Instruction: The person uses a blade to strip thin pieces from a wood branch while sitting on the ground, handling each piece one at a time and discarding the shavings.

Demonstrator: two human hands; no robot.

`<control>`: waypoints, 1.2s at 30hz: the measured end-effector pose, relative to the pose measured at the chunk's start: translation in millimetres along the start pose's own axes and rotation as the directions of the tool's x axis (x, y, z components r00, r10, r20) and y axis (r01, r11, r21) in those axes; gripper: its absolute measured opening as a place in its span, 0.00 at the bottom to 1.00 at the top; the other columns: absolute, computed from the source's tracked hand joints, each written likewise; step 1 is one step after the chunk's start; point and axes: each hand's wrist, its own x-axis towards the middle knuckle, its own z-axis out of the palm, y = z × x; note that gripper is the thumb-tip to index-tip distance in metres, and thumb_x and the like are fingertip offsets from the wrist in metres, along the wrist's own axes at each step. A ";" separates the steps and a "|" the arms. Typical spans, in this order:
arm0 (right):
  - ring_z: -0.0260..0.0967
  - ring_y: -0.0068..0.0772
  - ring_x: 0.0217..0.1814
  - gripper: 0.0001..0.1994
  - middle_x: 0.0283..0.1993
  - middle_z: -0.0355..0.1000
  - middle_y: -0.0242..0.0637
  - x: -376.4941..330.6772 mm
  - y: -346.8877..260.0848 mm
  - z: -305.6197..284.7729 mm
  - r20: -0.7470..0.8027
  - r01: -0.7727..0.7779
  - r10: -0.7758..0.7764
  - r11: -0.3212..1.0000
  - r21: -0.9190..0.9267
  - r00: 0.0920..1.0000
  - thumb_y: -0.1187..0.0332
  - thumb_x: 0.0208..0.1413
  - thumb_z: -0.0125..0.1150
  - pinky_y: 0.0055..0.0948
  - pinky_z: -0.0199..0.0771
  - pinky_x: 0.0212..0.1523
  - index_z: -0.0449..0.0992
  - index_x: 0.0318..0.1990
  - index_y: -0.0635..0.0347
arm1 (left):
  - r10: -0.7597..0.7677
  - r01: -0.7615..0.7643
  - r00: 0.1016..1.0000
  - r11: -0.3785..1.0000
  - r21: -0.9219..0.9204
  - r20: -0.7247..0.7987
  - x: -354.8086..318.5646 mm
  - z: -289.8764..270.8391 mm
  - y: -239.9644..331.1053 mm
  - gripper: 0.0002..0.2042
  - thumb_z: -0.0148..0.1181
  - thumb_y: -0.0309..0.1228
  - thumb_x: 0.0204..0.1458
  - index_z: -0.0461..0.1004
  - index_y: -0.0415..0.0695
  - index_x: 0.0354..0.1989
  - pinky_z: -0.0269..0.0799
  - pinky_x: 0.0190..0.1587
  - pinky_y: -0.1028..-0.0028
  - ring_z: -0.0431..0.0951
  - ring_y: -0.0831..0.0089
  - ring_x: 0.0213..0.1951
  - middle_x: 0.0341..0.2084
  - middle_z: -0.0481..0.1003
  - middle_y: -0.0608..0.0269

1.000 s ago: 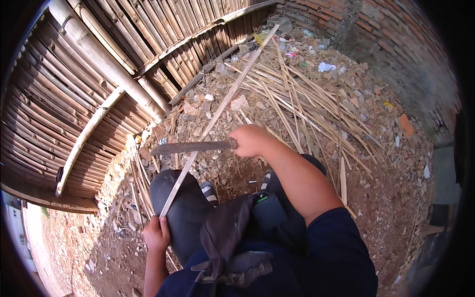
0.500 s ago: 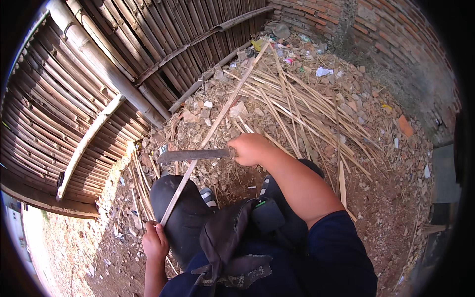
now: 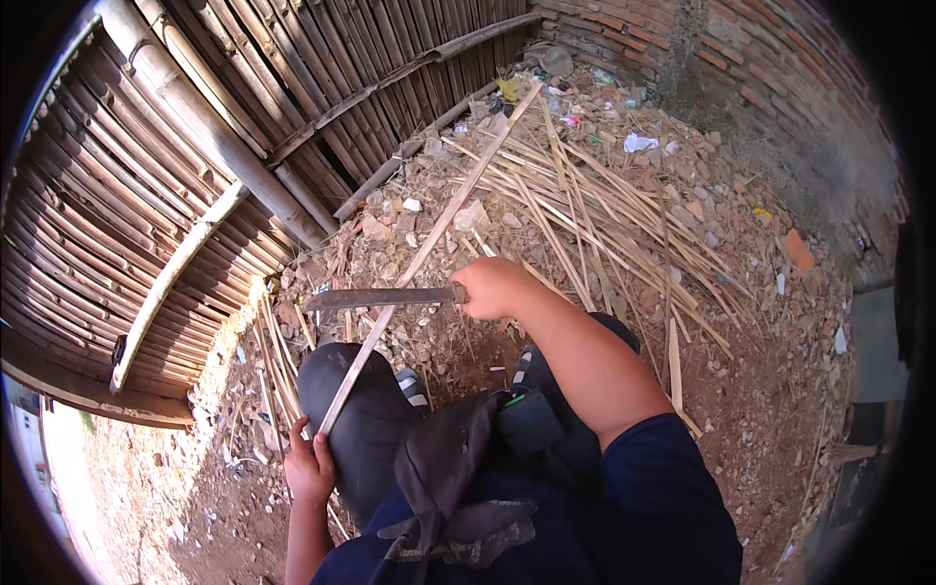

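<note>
A long, pale bamboo strip point(image 3: 444, 222) slants from my left thigh up toward the far rubble. My left hand point(image 3: 310, 473) is at its near end beside the thigh, thumb and fingers loosely about it, the index finger raised. In my right hand point(image 3: 494, 290) is the handle of a machete, fingers wrapped round it. The long dark blade point(image 3: 375, 298) points left and lies across the strip, just beyond my left knee point(image 3: 331, 375); whether its edge bites into the strip I cannot tell.
A heap of thin bamboo strips point(image 3: 595, 219) covers the rubble ahead, with more strips point(image 3: 278, 366) left of my knee. A bamboo wall point(image 3: 370, 88) stands at the left and back, a brick wall point(image 3: 770, 88) at the right. Litter and stones strew the ground.
My left hand has loosened, its fingers spreading a little at the strip's near end. The machete and my right hand have shifted very slightly, the blade still crossing the strip.
</note>
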 end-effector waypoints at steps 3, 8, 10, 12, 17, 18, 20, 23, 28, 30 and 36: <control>0.78 0.52 0.45 0.11 0.37 0.80 0.44 -3.9 -2.7 7.8 -0.023 -0.017 0.017 1.000 0.006 1.000 0.65 0.46 0.66 0.48 0.78 0.46 0.81 0.39 0.52 | -0.010 0.010 1.000 1.000 0.023 0.019 -0.6 -4.6 1.8 0.20 0.51 0.37 0.66 0.65 0.40 0.61 0.69 0.25 0.55 0.78 0.49 0.21 0.17 0.76 0.52; 0.79 0.49 0.45 0.14 0.38 0.80 0.43 -6.2 -5.3 4.4 -0.037 0.025 -0.026 0.998 -0.050 0.999 0.64 0.47 0.67 0.48 0.79 0.46 0.80 0.43 0.50 | -0.012 0.012 0.999 1.000 0.011 0.036 1.7 -10.0 9.3 0.20 0.51 0.37 0.66 0.65 0.41 0.62 0.70 0.25 0.54 0.78 0.48 0.21 0.17 0.76 0.52; 0.79 0.49 0.45 0.14 0.38 0.80 0.43 -5.7 -9.7 1.1 0.006 0.031 -0.030 0.998 -0.062 1.000 0.64 0.47 0.67 0.48 0.79 0.46 0.80 0.43 0.50 | 0.031 -0.032 0.999 0.997 0.073 0.016 2.0 -11.2 9.0 0.20 0.51 0.37 0.66 0.66 0.42 0.62 0.70 0.25 0.54 0.78 0.49 0.21 0.17 0.76 0.52; 0.79 0.49 0.45 0.13 0.38 0.80 0.43 -5.5 -9.7 5.8 0.061 0.029 -0.025 0.997 -0.070 0.998 0.65 0.46 0.67 0.48 0.79 0.45 0.80 0.42 0.50 | 0.008 -0.011 0.999 0.997 0.072 0.047 2.2 -13.2 9.1 0.20 0.50 0.37 0.66 0.66 0.41 0.62 0.70 0.26 0.54 0.78 0.49 0.22 0.17 0.76 0.52; 0.78 0.54 0.41 0.13 0.34 0.79 0.45 -6.4 -27.0 12.3 0.061 0.157 -0.151 0.983 -0.097 0.987 0.64 0.44 0.67 0.51 0.77 0.42 0.80 0.40 0.51 | -0.022 0.020 0.996 0.999 0.029 0.087 4.2 -10.3 6.2 0.20 0.50 0.37 0.66 0.65 0.41 0.62 0.70 0.26 0.55 0.78 0.50 0.21 0.17 0.75 0.52; 0.78 0.54 0.41 0.13 0.34 0.79 0.45 -5.8 -27.0 12.5 0.063 0.157 -0.152 0.983 -0.096 0.986 0.64 0.44 0.67 0.51 0.77 0.42 0.80 0.40 0.51 | -0.014 0.013 0.997 1.000 0.019 0.072 3.1 -9.0 3.9 0.20 0.50 0.37 0.66 0.65 0.41 0.62 0.70 0.25 0.55 0.78 0.50 0.21 0.17 0.75 0.52; 0.78 0.53 0.41 0.12 0.34 0.78 0.45 -4.0 -27.1 12.8 0.052 0.182 -0.177 0.979 -0.092 0.983 0.65 0.43 0.66 0.51 0.77 0.41 0.79 0.38 0.51 | -0.009 0.009 0.998 1.000 0.009 0.056 0.8 -4.6 -1.7 0.20 0.51 0.37 0.66 0.65 0.41 0.62 0.69 0.25 0.55 0.78 0.50 0.21 0.17 0.76 0.52; 0.78 0.50 0.44 0.13 0.37 0.79 0.44 1.0 -6.1 1.7 -0.103 0.036 -0.040 0.999 -0.039 0.994 0.68 0.43 0.64 0.50 0.78 0.44 0.81 0.40 0.51 | -0.015 0.016 1.000 0.999 -0.038 0.016 -0.4 -0.2 -4.5 0.20 0.51 0.37 0.65 0.65 0.41 0.62 0.69 0.25 0.55 0.78 0.51 0.21 0.17 0.76 0.53; 0.78 0.52 0.45 0.13 0.38 0.79 0.45 -4.6 -4.2 1.9 -0.049 -0.047 0.043 0.995 -0.082 0.998 0.66 0.45 0.65 0.49 0.77 0.45 0.81 0.41 0.52 | -0.020 0.019 0.999 1.000 0.009 0.037 5.2 -4.3 1.2 0.20 0.52 0.37 0.65 0.65 0.41 0.61 0.69 0.25 0.55 0.79 0.50 0.21 0.17 0.76 0.53; 0.78 0.51 0.45 0.12 0.39 0.79 0.44 -7.1 -7.8 4.4 -0.057 -0.040 0.039 0.999 -0.023 0.998 0.65 0.46 0.66 0.49 0.78 0.46 0.81 0.41 0.51 | -0.011 0.010 0.999 1.000 0.015 0.047 4.4 -5.1 0.7 0.20 0.52 0.37 0.65 0.65 0.41 0.61 0.70 0.25 0.55 0.79 0.50 0.22 0.17 0.77 0.53; 0.78 0.50 0.45 0.11 0.38 0.79 0.44 -9.6 -6.7 -3.0 -0.007 -0.043 0.043 0.999 -0.029 0.999 0.64 0.47 0.67 0.47 0.78 0.46 0.81 0.40 0.51 | -0.035 0.033 0.999 0.998 0.044 0.036 7.0 -7.1 8.7 0.18 0.48 0.39 0.67 0.65 0.43 0.60 0.69 0.25 0.54 0.79 0.48 0.22 0.18 0.77 0.52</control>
